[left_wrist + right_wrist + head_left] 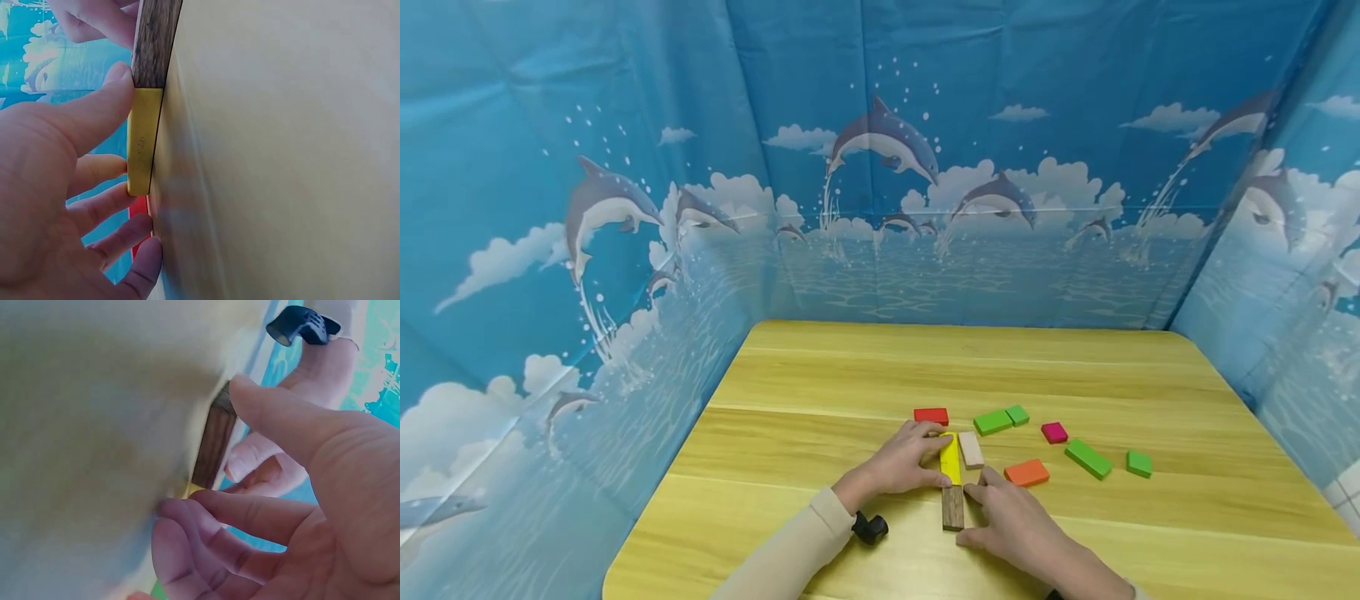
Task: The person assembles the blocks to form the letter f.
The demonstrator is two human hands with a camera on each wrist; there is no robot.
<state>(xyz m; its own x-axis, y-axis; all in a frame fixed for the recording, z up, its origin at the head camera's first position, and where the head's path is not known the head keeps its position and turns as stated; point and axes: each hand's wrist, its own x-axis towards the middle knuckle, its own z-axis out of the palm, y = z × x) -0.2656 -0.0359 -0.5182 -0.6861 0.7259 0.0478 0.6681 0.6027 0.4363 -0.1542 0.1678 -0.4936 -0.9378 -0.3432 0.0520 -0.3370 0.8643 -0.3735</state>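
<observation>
A yellow block and a dark brown wooden block lie end to end on the table. My left hand grips the yellow block, its thumb by the joint between the two and its fingers along the side and far end. In the left wrist view the yellow block meets the brown block. My right hand holds the brown block from the right; in the right wrist view its thumb touches the near end of the brown block. A pale wooden block lies right of the yellow one.
Beyond the left fingers lies a red block. Green blocks, an orange block, a magenta block and more green pieces are spread to the right on the wooden table. A dolphin-printed curtain surrounds it.
</observation>
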